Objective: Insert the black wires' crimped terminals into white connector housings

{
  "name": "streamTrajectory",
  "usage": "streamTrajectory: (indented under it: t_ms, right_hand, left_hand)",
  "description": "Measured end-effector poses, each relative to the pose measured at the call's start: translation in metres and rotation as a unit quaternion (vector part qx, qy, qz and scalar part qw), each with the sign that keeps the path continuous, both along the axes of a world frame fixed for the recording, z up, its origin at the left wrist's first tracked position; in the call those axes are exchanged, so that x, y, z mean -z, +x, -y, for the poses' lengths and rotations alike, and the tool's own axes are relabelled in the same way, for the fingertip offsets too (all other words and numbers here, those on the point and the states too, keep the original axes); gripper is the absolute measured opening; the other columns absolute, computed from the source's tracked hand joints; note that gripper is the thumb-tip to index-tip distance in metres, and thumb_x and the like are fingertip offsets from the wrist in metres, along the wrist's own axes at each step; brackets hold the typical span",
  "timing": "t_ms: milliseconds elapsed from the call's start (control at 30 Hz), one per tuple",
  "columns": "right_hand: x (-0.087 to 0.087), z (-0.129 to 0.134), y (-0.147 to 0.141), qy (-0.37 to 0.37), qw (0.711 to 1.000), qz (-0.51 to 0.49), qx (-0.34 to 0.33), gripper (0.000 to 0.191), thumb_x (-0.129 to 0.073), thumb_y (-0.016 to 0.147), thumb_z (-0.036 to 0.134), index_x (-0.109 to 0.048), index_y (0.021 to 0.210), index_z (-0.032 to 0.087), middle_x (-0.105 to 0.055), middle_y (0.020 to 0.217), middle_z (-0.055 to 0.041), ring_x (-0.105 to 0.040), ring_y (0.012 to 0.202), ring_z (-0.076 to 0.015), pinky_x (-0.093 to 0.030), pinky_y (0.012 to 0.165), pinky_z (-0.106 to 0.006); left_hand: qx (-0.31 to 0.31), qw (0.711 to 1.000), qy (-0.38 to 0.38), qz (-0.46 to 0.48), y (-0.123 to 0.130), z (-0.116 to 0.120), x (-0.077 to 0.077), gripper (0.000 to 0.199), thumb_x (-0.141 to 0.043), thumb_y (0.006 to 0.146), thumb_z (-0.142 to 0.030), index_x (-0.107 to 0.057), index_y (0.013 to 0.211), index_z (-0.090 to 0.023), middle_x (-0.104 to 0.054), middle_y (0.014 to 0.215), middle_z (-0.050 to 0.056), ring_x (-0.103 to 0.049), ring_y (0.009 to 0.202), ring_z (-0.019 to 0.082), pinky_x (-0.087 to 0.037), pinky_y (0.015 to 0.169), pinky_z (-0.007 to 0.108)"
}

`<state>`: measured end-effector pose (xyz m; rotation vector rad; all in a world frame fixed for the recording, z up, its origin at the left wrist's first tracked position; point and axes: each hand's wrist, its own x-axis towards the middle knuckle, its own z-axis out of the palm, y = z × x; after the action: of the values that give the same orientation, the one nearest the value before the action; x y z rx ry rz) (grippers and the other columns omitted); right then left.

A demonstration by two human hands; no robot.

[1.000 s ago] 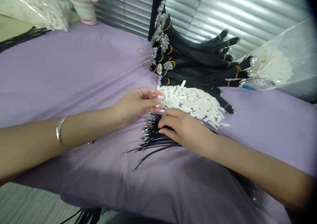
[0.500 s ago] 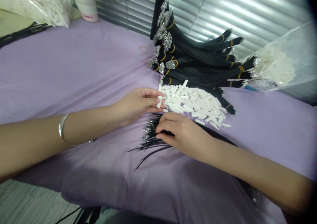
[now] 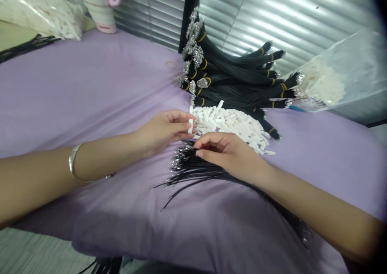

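My left hand (image 3: 166,128) pinches a small white plastic connector housing (image 3: 190,126) upright between thumb and fingers, at the left edge of a pile of white housings (image 3: 232,122). My right hand (image 3: 225,149) is over a bundle of thin black wires (image 3: 211,170) with silvery metal ends (image 3: 178,161). Its thumb and index finger come together beside those ends. Whether a single wire is between them is too small to tell. A few wires stray from the bundle toward the left.
Behind the pile lie black wire bundles (image 3: 236,76) tied with yellow bands. Clear bags of white pieces stand at back right (image 3: 323,84) and back left (image 3: 42,11). A striped cup (image 3: 101,9) and a rubber band (image 3: 171,64) are on the purple cloth (image 3: 105,80).
My right hand has risen slightly off the wires, and its thumb and index finger have drawn closer together. My left hand still holds the white housing. The whole view has shifted a little.
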<state>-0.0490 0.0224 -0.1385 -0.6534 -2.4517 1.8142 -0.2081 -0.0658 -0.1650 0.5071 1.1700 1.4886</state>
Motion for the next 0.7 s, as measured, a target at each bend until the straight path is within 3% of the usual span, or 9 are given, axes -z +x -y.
streamTrajectory:
  t_ms: [100, 233, 467, 700]
  right_hand:
    - [0.001, -0.001, 0.001, -0.014, 1.000, -0.012, 0.012, 0.014, -0.064, 0.077, 0.026, -0.064, 0.083, 0.013, -0.058, 0.073, 0.0002, -0.050, 0.065, -0.0064, -0.039, 0.061, -0.020]
    - [0.003, -0.004, 0.002, -0.027, 0.999, -0.036, 0.016, 0.017, -0.070, 0.071, 0.027, -0.067, 0.079, 0.012, -0.063, 0.083, -0.0037, -0.056, 0.072, -0.0095, -0.044, 0.068, -0.023]
    - [0.006, -0.010, 0.006, -0.107, 0.992, -0.038, 0.059, 0.017, -0.074, 0.067, 0.024, -0.066, 0.078, 0.014, -0.062, 0.072, 0.0005, -0.055, 0.064, -0.0053, -0.043, 0.060, -0.017]
    - [0.007, -0.012, 0.007, -0.101, 0.989, -0.073, 0.075, 0.014, -0.070, 0.071, 0.022, -0.068, 0.080, 0.013, -0.062, 0.066, 0.0014, -0.052, 0.057, -0.0035, -0.042, 0.055, -0.016]
  left_hand:
    - [0.000, 1.000, 0.004, -0.001, -0.001, 0.000, 0.001, 0.016, -0.060, 0.077, -0.005, -0.061, 0.092, -0.009, -0.066, 0.081, 0.005, -0.064, 0.078, 0.012, -0.051, 0.082, 0.027]
    - [0.002, 1.000, -0.004, -0.012, -0.001, -0.001, 0.002, 0.017, -0.061, 0.077, -0.005, -0.061, 0.093, -0.009, -0.066, 0.082, 0.006, -0.064, 0.077, 0.012, -0.052, 0.078, 0.024]
    - [-0.003, 1.000, -0.015, -0.012, -0.001, -0.001, -0.001, 0.017, -0.061, 0.077, -0.005, -0.060, 0.094, -0.009, -0.066, 0.082, 0.006, -0.065, 0.079, 0.012, -0.052, 0.083, 0.026]
    - [0.025, 0.998, -0.002, -0.059, 0.002, 0.003, -0.003, 0.017, -0.065, 0.077, -0.010, -0.062, 0.094, -0.012, -0.068, 0.080, 0.003, -0.065, 0.076, 0.011, -0.054, 0.076, 0.020]
